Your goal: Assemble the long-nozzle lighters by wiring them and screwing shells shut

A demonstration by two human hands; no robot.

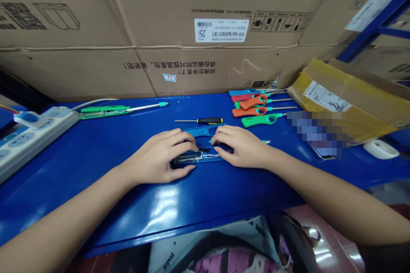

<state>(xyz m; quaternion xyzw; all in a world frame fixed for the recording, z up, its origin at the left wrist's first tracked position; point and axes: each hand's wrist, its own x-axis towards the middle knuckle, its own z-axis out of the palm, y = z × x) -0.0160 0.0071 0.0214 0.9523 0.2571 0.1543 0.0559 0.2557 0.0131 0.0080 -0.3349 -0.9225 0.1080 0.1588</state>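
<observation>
On the blue table, an opened long-nosed lighter [185, 159] lies flat between my hands, with its clear fuel tank and thin white wires exposed. My left hand [163, 153] curls around its tank end, thumb on the near side and fingertips on the inner parts. At the trigger end, my right hand [241, 147] has its fingers bent in and pressed on the lighter, hiding what they pinch. The loose blue shell half [200, 131] rests just beyond my fingers. A screwdriver [209, 120] with a black and yellow handle lies behind that shell.
At the left are a white power strip [30, 138] and an opened green lighter [104, 110]. Several coloured lighters [254, 111] lie at the back right, near a taped carton [329, 89], a blurred phone [320, 138] and a white mouse [381, 149]. A large cardboard box [153, 68] walls the back.
</observation>
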